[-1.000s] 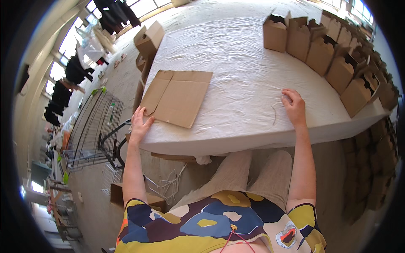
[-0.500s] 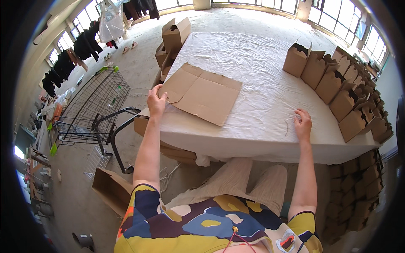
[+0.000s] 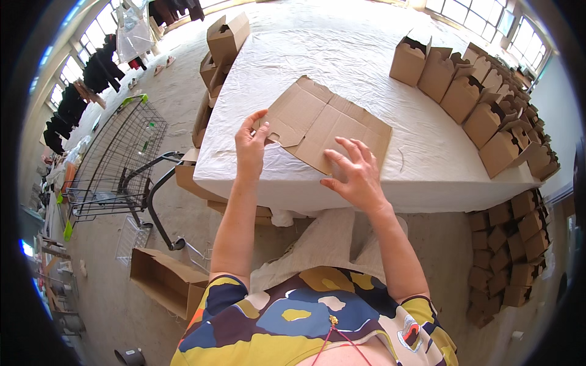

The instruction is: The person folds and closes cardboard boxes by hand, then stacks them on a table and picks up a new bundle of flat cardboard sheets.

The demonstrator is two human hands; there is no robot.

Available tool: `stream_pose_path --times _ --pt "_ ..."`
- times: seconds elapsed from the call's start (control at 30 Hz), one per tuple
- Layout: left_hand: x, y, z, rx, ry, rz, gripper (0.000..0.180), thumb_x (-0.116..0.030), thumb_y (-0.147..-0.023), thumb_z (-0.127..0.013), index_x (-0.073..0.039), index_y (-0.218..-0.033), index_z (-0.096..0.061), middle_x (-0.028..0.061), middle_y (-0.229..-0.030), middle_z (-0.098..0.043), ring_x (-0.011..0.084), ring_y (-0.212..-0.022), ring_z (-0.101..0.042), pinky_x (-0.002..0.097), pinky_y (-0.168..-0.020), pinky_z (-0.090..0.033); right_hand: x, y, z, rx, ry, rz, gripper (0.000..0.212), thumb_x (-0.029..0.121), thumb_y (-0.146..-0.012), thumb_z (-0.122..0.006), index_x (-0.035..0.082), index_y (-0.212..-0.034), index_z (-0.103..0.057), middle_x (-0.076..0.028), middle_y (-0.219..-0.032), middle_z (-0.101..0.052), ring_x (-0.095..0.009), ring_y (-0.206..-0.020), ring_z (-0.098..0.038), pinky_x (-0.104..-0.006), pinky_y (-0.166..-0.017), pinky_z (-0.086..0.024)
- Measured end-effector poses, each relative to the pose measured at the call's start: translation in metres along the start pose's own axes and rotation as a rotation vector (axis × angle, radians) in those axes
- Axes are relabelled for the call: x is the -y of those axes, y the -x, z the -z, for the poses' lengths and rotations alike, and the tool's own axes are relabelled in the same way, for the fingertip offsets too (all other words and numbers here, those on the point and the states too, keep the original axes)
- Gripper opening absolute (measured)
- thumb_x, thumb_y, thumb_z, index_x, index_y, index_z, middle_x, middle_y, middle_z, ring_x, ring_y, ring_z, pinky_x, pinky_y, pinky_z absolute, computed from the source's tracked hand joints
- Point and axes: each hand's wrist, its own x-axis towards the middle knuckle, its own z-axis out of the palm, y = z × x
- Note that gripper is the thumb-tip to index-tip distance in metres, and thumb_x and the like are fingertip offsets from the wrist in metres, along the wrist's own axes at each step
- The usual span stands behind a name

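A flattened brown cardboard box [image 3: 332,119] lies at a slant on the white-covered table [image 3: 244,161], close to its front edge. At the cardboard's left corner, my left hand [image 3: 250,143] has its thumb and fingers closed on the edge. My right hand [image 3: 357,171] hovers over or touches the near edge, fingers spread and thumb apart; whether it touches is hard to tell. Creases run across the sheet, and a small cut slot shows beside my left hand.
Rows of folded cardboard boxes [image 3: 482,116] stand along the table's right side, with more piled on the floor [image 3: 506,256]. Boxes [image 3: 226,39] stack at the left edge. A wire shopping cart [image 3: 116,158] and an open carton [image 3: 168,277] are at left.
The cardboard has slid to the right across the table with my left hand on it. My right hand has come in from the table's right side to the sheet's near edge, fingers spreading.
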Motion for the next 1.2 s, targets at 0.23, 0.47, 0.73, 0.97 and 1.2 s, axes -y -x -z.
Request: stream_pose_path --times 0.23,0.47,0.73,0.97,1.2 --pt "-0.016 0.049 -0.035 -0.211 -0.939 -0.547 0.032 -0.005 -0.085 -0.073 -0.006 -0.117 -0.066 0.0135 -0.123 -0.059 0.0288 -0.108 -0.056 0.0376 -0.094 -0.047 -0.007 0.011 -0.017 0.024 0.098 -0.055 0.054 0.042 -0.078 -0.081 0.012 -0.122 -0.071 -0.009 -0.139 -0.058 -0.031 -0.133 -0.046 -0.0546 -0.114 -0.028" --pt "-0.002 0.077 -0.029 0.074 -0.713 -0.296 0.02 -0.002 -0.09 -0.067 -0.002 -0.11 -0.069 0.0111 -0.1 -0.069 0.0226 -0.084 -0.063 0.0342 -0.077 -0.053 -0.006 0.009 -0.018 0.019 0.134 -0.044 0.055 0.04 -0.082 -0.077 0.001 -0.12 -0.069 -0.011 -0.135 -0.061 -0.032 -0.131 -0.049 -0.0561 -0.112 -0.032" --pt "-0.006 0.084 -0.035 0.063 -0.755 -0.46 0.026 0.005 -0.085 -0.065 -0.004 -0.109 -0.068 0.0093 -0.103 -0.07 0.0287 -0.094 -0.065 0.0371 -0.084 -0.052 -0.005 0.006 -0.017 0.028 0.167 0.017 0.049 0.038 -0.087 -0.073 -0.003 -0.115 -0.069 -0.016 -0.128 -0.065 -0.033 -0.125 -0.056 -0.0524 -0.107 -0.042" --pt "-0.006 0.073 -0.037 0.066 -0.804 -0.424 0.027 0.003 -0.083 -0.068 -0.008 -0.108 -0.067 0.007 -0.102 -0.07 0.0287 -0.096 -0.066 0.0391 -0.082 -0.053 -0.001 -0.009 -0.001 0.215 0.09 -0.146 0.043 0.034 -0.088 -0.074 -0.001 -0.111 -0.07 -0.017 -0.123 -0.067 -0.034 -0.117 -0.062 -0.0454 -0.101 -0.048" --pt "0.003 0.061 -0.035 0.062 -0.686 -0.34 0.027 0.004 -0.085 -0.067 -0.006 -0.11 -0.067 0.0096 -0.099 -0.071 0.0279 -0.093 -0.066 0.0375 -0.082 -0.054 0.0 -0.003 0.001 0.108 0.335 -0.002 0.059 0.042 -0.079 -0.081 0.001 -0.12 -0.069 -0.016 -0.129 -0.065 -0.031 -0.122 -0.06 -0.0434 -0.101 -0.049"
